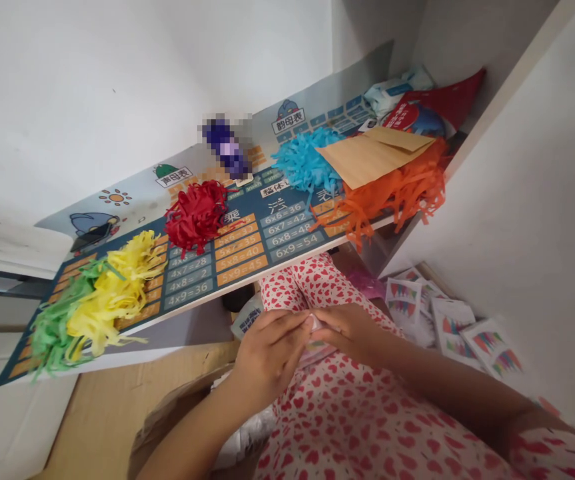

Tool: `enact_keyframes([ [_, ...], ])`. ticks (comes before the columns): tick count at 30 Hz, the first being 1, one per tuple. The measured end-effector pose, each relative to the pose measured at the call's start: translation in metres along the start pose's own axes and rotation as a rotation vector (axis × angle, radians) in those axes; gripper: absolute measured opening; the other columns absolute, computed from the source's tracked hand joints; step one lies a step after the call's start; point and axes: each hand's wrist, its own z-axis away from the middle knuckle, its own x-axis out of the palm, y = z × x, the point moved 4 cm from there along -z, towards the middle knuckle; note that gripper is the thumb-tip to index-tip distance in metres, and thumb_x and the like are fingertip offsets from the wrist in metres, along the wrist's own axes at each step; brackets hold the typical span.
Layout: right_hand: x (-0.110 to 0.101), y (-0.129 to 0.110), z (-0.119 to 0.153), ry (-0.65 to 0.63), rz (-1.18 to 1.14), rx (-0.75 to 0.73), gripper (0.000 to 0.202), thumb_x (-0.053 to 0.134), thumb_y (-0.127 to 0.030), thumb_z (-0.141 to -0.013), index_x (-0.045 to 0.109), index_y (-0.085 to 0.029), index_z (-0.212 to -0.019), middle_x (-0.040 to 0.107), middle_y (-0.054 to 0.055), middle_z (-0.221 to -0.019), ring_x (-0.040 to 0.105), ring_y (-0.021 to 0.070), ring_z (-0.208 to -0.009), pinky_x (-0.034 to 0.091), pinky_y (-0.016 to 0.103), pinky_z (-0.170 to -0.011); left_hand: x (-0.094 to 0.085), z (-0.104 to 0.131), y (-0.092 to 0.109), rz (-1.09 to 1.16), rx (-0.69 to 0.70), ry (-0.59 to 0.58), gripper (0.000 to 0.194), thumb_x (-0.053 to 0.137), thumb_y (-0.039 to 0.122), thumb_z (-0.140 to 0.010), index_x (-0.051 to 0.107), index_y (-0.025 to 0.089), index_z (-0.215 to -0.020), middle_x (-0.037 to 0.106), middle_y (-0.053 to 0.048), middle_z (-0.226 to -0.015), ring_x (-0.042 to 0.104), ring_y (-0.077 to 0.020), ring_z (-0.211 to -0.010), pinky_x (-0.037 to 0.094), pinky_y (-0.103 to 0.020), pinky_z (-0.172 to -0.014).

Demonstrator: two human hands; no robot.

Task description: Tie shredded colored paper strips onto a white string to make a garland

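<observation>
In front of my lap, below the desk edge, my left hand (pixel 273 350) and my right hand (pixel 350 332) meet with their fingertips together. Both are closed on a small whitish piece (pixel 314 323), which the fingers mostly cover; I cannot make out its kind. Just under the hands, part of a clear packet with some colour in it (pixel 314 352) shows on my heart-print clothing (pixel 347 407).
On the desk mat (pixel 187 283) lie tissue-paper tassels: green (pixel 60 327), yellow (pixel 117 290), red (pixel 197 217), blue (pixel 310 160) and orange (pixel 397 193). A brown envelope (pixel 372 157) covers part of the orange. Several packets (pixel 492 347) with pictured bunting lie at lower right.
</observation>
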Motion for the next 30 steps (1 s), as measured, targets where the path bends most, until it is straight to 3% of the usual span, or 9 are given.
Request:
enact_keyframes([
  [4,-0.004,-0.001,0.002,0.12,-0.047,-0.053,0.039,0.045,-0.045,-0.099,0.058,-0.022,-0.128,0.072,0.007,-0.11,0.068,0.0186,-0.097,0.049,0.028,-0.081,0.0,0.0,0.002,-0.02,-0.035,0.057,0.032,0.065,0.006,-0.085,0.064,0.014,-0.116,0.074,-0.011,-0.106,0.068,-0.0195,-0.099,0.057,-0.034,-0.088],
  [7,-0.006,-0.001,0.006,0.192,-0.025,-0.184,0.04,0.041,-0.037,-0.101,0.053,-0.022,-0.136,0.067,0.009,-0.125,0.063,0.0186,-0.113,0.05,0.031,-0.095,-0.007,0.003,-0.001,-0.028,-0.097,-0.029,0.035,0.067,0.016,-0.087,0.062,0.015,-0.122,0.073,-0.012,-0.112,0.069,-0.022,-0.102,0.057,-0.038,-0.09],
  [10,-0.006,0.005,0.008,0.187,0.0,-0.194,0.036,0.041,-0.033,-0.101,0.057,-0.025,-0.133,0.069,0.008,-0.122,0.064,0.0187,-0.112,0.051,0.034,-0.097,-0.021,0.013,-0.009,0.051,-0.21,-0.077,0.039,0.067,0.025,-0.088,0.06,0.018,-0.126,0.072,-0.012,-0.116,0.068,-0.0224,-0.103,0.056,-0.039,-0.09],
  [14,-0.006,0.011,0.008,0.186,0.029,-0.165,0.037,0.043,-0.033,-0.1,0.057,-0.027,-0.134,0.069,0.007,-0.12,0.065,0.0201,-0.11,0.052,0.035,-0.097,-0.035,0.029,-0.015,0.133,-0.315,0.079,0.018,0.06,0.016,-0.092,0.069,0.022,-0.106,0.074,-0.007,-0.1,0.068,-0.0178,-0.093,0.055,-0.034,-0.082],
  [18,-0.005,0.008,0.006,0.187,0.034,-0.169,0.035,0.045,-0.033,-0.099,0.059,-0.026,-0.131,0.07,0.007,-0.12,0.066,0.0196,-0.108,0.054,0.033,-0.095,-0.025,0.035,-0.009,0.097,-0.221,0.097,0.016,0.07,0.026,-0.086,0.071,0.022,-0.101,0.069,-0.007,-0.099,0.064,-0.0197,-0.092,0.051,-0.037,-0.082],
  [22,-0.005,0.004,0.004,0.192,0.051,-0.186,0.035,0.044,-0.035,-0.1,0.06,-0.024,-0.129,0.071,0.008,-0.116,0.068,0.0194,-0.105,0.055,0.032,-0.092,-0.024,0.035,-0.008,0.021,-0.202,0.141,0.011,0.064,0.022,-0.09,0.071,0.022,-0.099,0.065,-0.003,-0.083,0.059,-0.0168,-0.079,0.045,-0.035,-0.074],
  [30,-0.006,0.008,0.008,0.232,0.07,-0.157,0.032,0.048,-0.035,-0.098,0.063,-0.023,-0.124,0.072,0.008,-0.113,0.07,0.0204,-0.1,0.057,0.032,-0.087,-0.039,0.04,-0.004,-0.091,-0.293,-0.074,0.011,0.059,0.021,-0.09,0.069,0.021,-0.091,0.069,-0.007,-0.1,0.059,-0.0223,-0.098,0.041,-0.041,-0.087],
])
